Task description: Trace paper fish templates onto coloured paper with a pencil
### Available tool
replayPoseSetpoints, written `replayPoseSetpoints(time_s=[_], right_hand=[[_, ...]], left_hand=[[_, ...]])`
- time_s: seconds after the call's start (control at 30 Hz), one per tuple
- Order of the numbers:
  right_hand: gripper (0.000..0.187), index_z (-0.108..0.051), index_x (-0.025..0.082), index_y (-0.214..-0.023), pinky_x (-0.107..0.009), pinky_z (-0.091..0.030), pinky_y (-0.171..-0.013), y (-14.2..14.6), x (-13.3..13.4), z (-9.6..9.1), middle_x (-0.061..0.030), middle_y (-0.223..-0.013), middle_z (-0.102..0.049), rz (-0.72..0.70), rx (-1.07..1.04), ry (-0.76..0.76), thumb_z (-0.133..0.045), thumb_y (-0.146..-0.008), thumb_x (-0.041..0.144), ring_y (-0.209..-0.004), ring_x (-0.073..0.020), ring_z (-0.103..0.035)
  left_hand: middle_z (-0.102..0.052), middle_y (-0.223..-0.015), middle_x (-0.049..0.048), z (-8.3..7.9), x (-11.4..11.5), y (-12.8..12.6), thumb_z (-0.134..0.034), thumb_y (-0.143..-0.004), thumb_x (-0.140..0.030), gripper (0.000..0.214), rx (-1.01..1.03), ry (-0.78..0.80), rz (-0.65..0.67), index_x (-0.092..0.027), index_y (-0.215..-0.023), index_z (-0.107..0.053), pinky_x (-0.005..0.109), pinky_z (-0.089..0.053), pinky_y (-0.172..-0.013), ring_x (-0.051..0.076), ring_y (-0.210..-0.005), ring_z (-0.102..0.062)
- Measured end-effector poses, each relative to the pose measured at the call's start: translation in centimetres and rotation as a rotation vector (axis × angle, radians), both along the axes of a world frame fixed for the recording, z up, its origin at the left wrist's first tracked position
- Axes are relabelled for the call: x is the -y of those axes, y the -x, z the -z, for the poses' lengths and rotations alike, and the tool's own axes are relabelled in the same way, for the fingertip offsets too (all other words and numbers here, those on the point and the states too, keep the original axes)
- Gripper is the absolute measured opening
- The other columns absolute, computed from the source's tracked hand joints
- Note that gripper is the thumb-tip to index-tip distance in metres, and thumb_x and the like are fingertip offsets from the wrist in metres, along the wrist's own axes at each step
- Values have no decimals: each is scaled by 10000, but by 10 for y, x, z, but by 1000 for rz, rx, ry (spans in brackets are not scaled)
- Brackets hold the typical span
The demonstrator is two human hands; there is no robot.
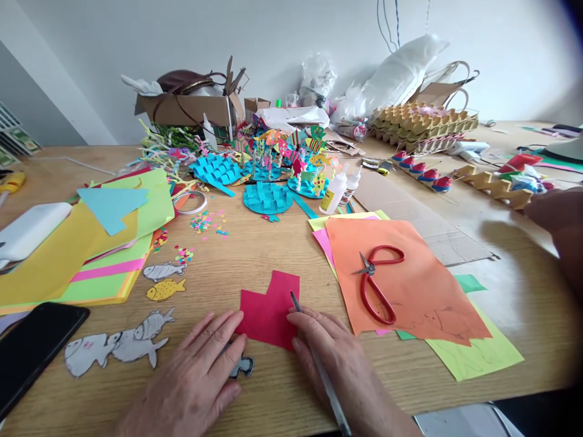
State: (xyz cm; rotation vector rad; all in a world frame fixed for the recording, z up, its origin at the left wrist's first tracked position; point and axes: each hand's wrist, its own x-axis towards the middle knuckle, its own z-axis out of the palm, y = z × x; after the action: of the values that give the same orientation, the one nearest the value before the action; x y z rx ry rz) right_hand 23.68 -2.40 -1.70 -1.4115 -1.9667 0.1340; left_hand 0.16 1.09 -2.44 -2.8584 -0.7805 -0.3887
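A piece of red paper (269, 306) with a notched top lies on the wooden table (255, 255) in front of me. My left hand (195, 376) rests flat with fingers stretched out, its fingertips on the paper's left edge, and it covers a small grey paper fish (241, 366). My right hand (337, 358) is closed on a grey pencil (314, 358) whose tip touches the paper's right side.
Red-handled scissors (378, 282) lie on orange paper (405, 279) to the right. Paper fish cut-outs (132, 340), a black phone (31, 346) and stacked coloured sheets (91, 243) sit left. Glue bottles (334, 191), teal paper models, egg cartons (419, 124) and boxes crowd the back. Another person's arm (562, 224) is far right.
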Motion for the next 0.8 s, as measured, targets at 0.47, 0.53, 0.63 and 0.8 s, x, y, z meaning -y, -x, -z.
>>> replayPoseSetpoints(time_s=[0.47, 0.53, 0.63, 0.8], right_hand=[[181, -603, 159, -1019, -403, -521, -783, -21, -22, -17, -108, -962, -707, -70, 74, 104, -525, -857, 141, -892, -245, -658], [185, -609, 166, -1018, -354, -526, -733, -16, -13, -22, -100, -925, -697, -57, -59, 76, -500, -869, 167, -849, -225, -652], [231, -608, 196, -958, -249, -505, -627, -3, 1, -21, -33, -750, -660, -113, -255, 63, -419, -864, 101, -673, -150, -633], [188, -552, 174, -912, -208, -467, -537, 15, 9, -5, -30, -692, -637, -25, -274, 174, -422, -809, 86, -618, -144, -618]], left_hand=[[-634, -1177, 60, -12, -2, -28, -419, -901, -155, 324, 7, 4, 115, -132, -1195, -554, 388, -444, -997, 202, -1087, -572], [-637, -1170, 58, -11, -3, -28, -376, -916, -130, 321, 40, -14, 108, -123, -1172, -569, 372, -466, -978, 194, -1075, -580], [-643, -1159, 49, -9, -4, -27, -331, -935, -114, 327, 90, -29, 84, -118, -1135, -589, 320, -515, -916, 184, -1066, -588], [-641, -1165, 48, -6, -3, -28, -339, -935, -126, 326, 97, 2, 80, -120, -1143, -588, 300, -535, -885, 184, -1067, -586]])
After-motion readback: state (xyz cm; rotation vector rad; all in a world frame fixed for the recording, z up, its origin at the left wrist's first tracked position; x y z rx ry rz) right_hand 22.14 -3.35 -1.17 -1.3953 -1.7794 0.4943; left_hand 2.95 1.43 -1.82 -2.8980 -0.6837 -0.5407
